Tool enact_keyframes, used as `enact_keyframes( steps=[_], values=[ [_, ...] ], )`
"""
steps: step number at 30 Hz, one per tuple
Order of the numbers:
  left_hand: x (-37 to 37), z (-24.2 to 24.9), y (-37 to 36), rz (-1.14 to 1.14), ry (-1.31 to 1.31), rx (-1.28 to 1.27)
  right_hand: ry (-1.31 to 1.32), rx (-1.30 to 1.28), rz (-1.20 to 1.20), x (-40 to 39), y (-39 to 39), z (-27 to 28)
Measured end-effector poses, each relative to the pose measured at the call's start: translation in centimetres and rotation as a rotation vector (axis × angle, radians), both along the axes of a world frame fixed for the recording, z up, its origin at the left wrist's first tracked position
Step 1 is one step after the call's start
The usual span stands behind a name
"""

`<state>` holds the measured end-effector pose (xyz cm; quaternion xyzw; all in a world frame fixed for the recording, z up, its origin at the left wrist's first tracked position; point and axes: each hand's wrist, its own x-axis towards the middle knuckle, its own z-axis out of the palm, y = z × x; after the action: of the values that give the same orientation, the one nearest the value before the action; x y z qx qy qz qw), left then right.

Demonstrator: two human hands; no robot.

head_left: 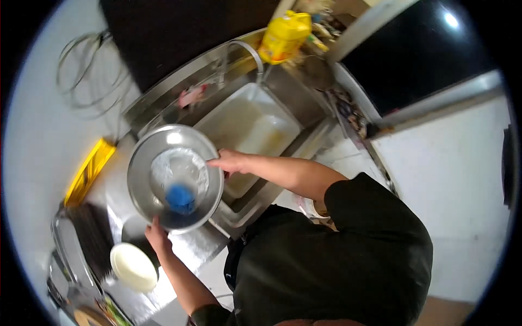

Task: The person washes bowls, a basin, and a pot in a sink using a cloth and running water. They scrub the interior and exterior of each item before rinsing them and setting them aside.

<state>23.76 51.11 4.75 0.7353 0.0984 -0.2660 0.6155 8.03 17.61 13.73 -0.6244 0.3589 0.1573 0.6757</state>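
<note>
Now pinching the rim of a big metal bowl (145, 182) with both the right hand (230, 162) and the left hand (157, 238). Holding it where the sink (307, 98) meets the shiny table (198, 249), and showing a blue lump (179, 198) inside, near the left thumb.

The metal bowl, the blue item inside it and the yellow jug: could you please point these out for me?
Metal bowl (141, 173): head view, bare inner wall.
Blue item (180, 198): head view, middle of its visible surface.
Yellow jug (284, 38): head view, middle of its body.
</note>
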Motion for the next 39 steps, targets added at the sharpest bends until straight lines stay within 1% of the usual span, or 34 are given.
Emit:
enact_keyframes(
  steps=[1,2,3,4,5,7,9,10,11,12,13,14,15,16,18,20,21,22,23,26,28,30,31,33,34,35,36,38,39],
  values=[
    [-0.7,2.0,-0.8,0.003,0.088,-0.127,-0.001,-0.003,-0.079,-1.0,-1.3,0.0],
    [-1.1,2.4,-1.2,0.038,0.105,-0.191,-0.006,-0.001,-0.140,-1.8,-2.6,-0.7],
    [-1.3,3.3,-1.6,0.029,0.110,-0.182,-0.014,0.009,-0.195,-2.4,-3.5,-1.3],
    [-1.7,4.2,-1.9,0.027,0.115,-0.169,-0.028,0.034,-0.197,-3.5,-5.8,-0.8],
    [-2.3,5.2,-2.4,0.045,0.122,-0.155,-0.042,-0.088,-0.251,-4.4,-8.8,-2.2],
    [-3.0,6.4,-3.6,0.085,0.116,-0.139,-0.039,-0.252,-0.302,-6.0,-16.6,-4.7],
    [-3.8,6.1,-4.5,0.160,0.089,-0.123,-0.078,-0.285,-0.554,-5.3,-23.8,-5.0],
    [-4.6,5.6,-4.6,0.196,0.078,-0.104,-0.074,-0.364,-0.572,-3.7,-26.8,-4.5],
    [-4.6,3.8,-3.9,0.199,0.081,-0.021,-0.064,-0.437,-0.589,-2.1,-29.6,-4.6],
    [-5.1,4.4,-5.1,0.215,0.088,-0.078,-0.297,-0.586,-0.468,-0.1,-31.5,-5.7],
    [-5.9,5.1,-6.4,0.247,0.093,-0.130,-0.333,-0.413,-0.427,1.8,-34.0,-6.5],
    [-7.1,5.9,-7.2,0.299,0.092,-0.169,-0.416,-0.225,-0.379,4.7,-36.6,-8.9],
    [-7.6,5.6,-6.8,0.267,0.096,-0.047,-0.475,-0.031,-0.331,7.6,-37.9,-9.5],
    [-8.5,4.8,-7.1,0.323,0.062,-0.001,-0.505,-0.028,-0.354,10.0,-37.9,-10.7],
    [-9.8,5.5,-8.5,0.391,0.068,-0.045,-0.570,-0.049,-0.389,13.9,-36.2,-9.6],
    [-10.6,5.9,-9.2,0.412,0.057,-0.011,-0.570,0.117,-0.441,14.7,-35.9,-9.7],
    [-11.1,6.0,-9.4,0.424,0.054,0.001,-0.561,0.094,-0.489,13.6,-32.8,-4.5],
    [-11.1,6.1,-9.5,0.420,0.091,0.006,-0.552,0.067,-0.530,13.3,-31.3,-1.5],
    [-11.3,5.4,-9.1,0.424,0.082,-0.031,-0.638,0.409,-0.615,14.6,-34.2,-7.2],
    [-11.5,6.4,-9.9,0.446,0.073,-0.053,-0.657,0.470,-0.774,15.3,-32.9,-7.1],
    [-11.7,6.8,-10.4,0.458,0.075,-0.042,-0.652,0.291,-0.735,14.9,-31.7,-5.2],
    [-11.6,6.6,-10.0,0.433,0.081,-0.026,-0.535,0.303,-0.724,13.7,-31.7,-2.2],
    [-11.5,7.1,-10.4,0.391,0.078,0.056,-0.551,0.330,-0.657,13.2,-33.1,-3.4],
    [-11.7,7.6,-11.3,0.442,0.053,0.001,-0.584,0.380,-0.519,12.1,-35.6,-5.7],
    [-11.7,7.6,-11.9,0.469,0.034,-0.039,-0.589,0.374,-0.417,10.5,-35.6,-4.5],
    [-11.8,7.6,-12.1,0.480,0.014,-0.033,-0.566,0.224,-0.411,9.0,-34.7,-4.1],
    [-12.0,7.7,-12.1,0.475,0.007,0.038,-0.540,0.072,-0.410,6.9,-33.2,-4.4],
    [-11.9,7.6,-12.1,0.464,-0.007,0.166,-0.590,-0.418,-0.452,2.4,-28.6,-4.8],
    [-12.0,6.9,-12.0,0.486,-0.049,0.150,-0.633,-0.500,-0.416,0.7,-25.9,-4.0]
  ],
)
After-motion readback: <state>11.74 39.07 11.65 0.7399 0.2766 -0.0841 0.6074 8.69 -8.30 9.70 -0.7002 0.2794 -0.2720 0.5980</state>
